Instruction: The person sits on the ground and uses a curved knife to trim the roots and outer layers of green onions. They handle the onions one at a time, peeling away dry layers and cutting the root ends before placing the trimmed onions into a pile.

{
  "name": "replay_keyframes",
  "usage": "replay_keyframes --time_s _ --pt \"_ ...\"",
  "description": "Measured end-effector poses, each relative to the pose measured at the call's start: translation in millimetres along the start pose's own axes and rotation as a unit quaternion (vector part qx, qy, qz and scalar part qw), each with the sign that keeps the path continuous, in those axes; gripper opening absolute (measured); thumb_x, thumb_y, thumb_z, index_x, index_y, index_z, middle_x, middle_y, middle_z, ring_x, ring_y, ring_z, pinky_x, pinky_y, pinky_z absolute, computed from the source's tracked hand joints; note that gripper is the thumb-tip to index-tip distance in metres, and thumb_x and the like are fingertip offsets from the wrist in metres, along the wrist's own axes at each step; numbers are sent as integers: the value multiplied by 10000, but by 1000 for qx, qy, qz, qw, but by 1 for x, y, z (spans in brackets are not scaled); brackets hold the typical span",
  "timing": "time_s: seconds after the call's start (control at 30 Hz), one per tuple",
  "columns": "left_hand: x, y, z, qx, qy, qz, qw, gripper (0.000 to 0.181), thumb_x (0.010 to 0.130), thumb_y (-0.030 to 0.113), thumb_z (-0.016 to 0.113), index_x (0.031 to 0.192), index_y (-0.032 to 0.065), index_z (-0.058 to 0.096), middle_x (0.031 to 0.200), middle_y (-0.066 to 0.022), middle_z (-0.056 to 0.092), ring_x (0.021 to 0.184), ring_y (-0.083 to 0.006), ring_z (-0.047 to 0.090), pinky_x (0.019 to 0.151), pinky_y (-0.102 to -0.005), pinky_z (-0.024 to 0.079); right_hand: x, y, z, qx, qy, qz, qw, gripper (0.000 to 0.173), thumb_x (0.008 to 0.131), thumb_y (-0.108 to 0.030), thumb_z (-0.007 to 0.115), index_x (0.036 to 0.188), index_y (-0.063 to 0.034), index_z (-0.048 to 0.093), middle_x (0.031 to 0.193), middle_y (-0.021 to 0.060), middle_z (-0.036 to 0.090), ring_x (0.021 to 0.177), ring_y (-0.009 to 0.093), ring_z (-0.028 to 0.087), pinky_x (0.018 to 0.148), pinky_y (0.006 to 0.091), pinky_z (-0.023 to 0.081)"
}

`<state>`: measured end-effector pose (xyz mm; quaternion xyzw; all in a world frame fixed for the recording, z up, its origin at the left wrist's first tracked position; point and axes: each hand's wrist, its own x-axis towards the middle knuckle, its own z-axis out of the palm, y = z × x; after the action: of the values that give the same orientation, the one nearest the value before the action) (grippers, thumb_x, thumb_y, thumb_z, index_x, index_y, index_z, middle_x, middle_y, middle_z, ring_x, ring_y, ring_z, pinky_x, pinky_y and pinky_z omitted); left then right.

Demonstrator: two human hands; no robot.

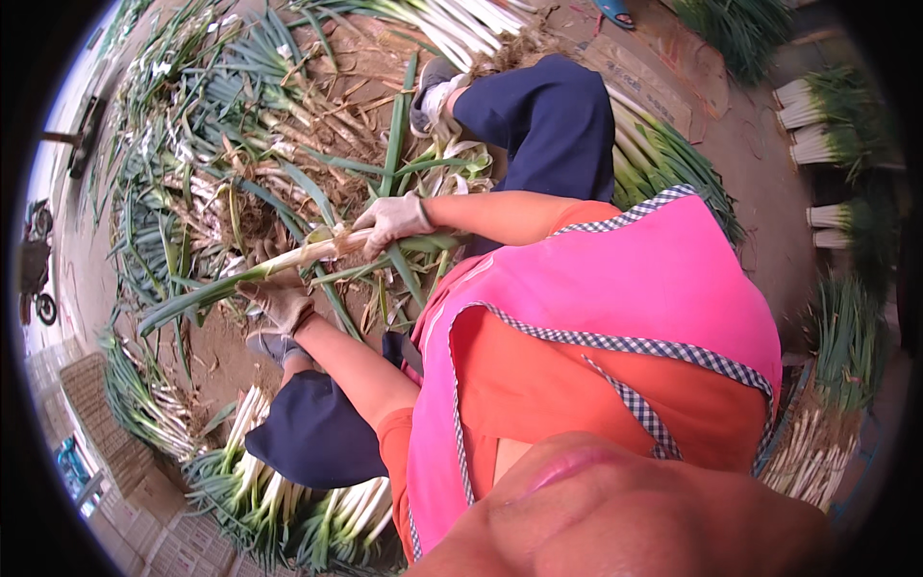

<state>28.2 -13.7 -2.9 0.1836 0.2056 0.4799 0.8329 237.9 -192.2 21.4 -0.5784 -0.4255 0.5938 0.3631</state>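
Note:
My right hand (pixel 393 222), in a pale work glove, closes round the pale lower end of a long green onion (pixel 288 261). Brownish dry outer skin clings to that part of the stalk. Farther along, the stalk lies across my left hand (pixel 280 297), also gloved; its fingers pass beneath and show on the far side. The green leaves point left, past the left hand. Loose green leaves (pixel 395 133) and peeled skins (pixel 469 162) lie on the ground between my shoes.
A large heap of unpeeled green onions (pixel 216 144) spreads in front. Cleaned white-stalked onions (pixel 461 25) lie at the top, and more bunches (pixel 274 498) at the lower left. Flattened cardboard (pixel 634 79) and a blue sandal (pixel 615 13) are at upper right. Several bundles (pixel 815 122) line the right edge.

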Motion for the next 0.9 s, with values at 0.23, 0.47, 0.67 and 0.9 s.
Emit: replay_keyframes --time_s 0.23,0.47,0.67,0.9 --pt "11 -1 -22 -242 45 -47 968 350 836 334 711 1019 39 666 984 -122 693 959 -289 628 906 -488 476 38 3 0 -433 79 -82 894 724 801 -672 577 1246 -101 588 1158 175 642 1058 342 622 916 412 485" --pt "-4 -36 -2 -73 122 36 989 327 887 362 671 1050 80 636 1027 -104 681 1021 -304 613 946 -560 454 81 -37 33 -428 55 -120 894 613 829 -570 583 1251 -125 583 1097 162 668 1043 336 625 857 411 506" --pt "0 -29 -7 -55 182 37 981 264 894 286 686 1032 75 607 951 -97 665 912 -274 625 843 -502 508 78 -18 56 -510 189 -413 730 199 820 -167 625 1016 -170 658 909 65 663 818 262 641 710 384 523" --pt "9 -37 -1 -77 181 -11 981 203 930 293 640 966 93 637 807 -63 626 701 -227 593 660 -361 522 109 -26 60 -430 239 -384 781 281 756 -241 754 1006 -132 686 921 87 674 868 286 641 760 389 513"
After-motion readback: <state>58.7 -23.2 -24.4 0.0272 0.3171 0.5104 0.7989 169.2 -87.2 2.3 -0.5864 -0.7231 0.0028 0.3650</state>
